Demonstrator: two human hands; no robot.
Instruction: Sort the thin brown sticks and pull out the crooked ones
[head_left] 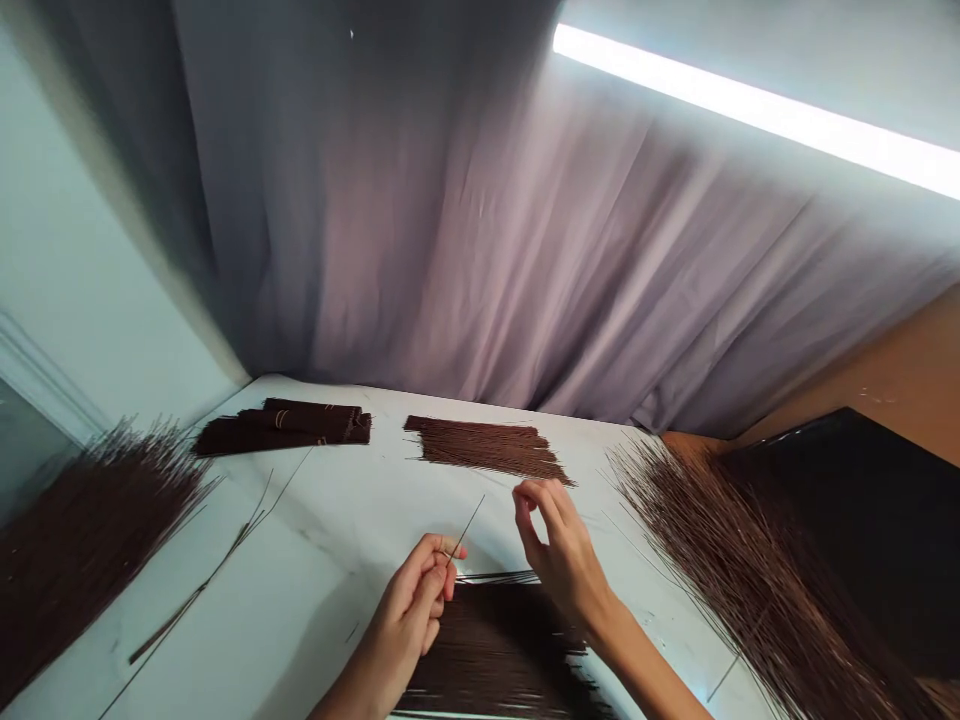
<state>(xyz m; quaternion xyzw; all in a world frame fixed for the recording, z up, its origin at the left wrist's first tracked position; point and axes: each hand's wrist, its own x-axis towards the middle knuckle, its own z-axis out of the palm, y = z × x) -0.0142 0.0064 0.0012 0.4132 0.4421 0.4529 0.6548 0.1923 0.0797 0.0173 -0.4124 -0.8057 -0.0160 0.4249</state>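
Observation:
My left hand (pixel 421 592) is closed around a thin dark brown stick (pixel 471 520), which slants up and to the right from between thumb and fingers. Up and to the right of it, my right hand (pixel 553 535) is raised with thumb and forefinger pinched together; whatever is in that pinch is too small to make out. Below both hands lies a wide layer of dark sticks (pixel 495 650) set side by side, partly covered by my left hand and right forearm. A few loose sticks (pixel 495 577) run along its far edge.
Tied dark rolls (pixel 300 425) and a flat row of sticks (pixel 487 445) lie at the back of the white table (pixel 337 500). Loose stick heaps stand left (pixel 97 540) and right (pixel 735 540). A few long sticks (pixel 217 570) lie left. A curtain (pixel 450 250) hangs behind.

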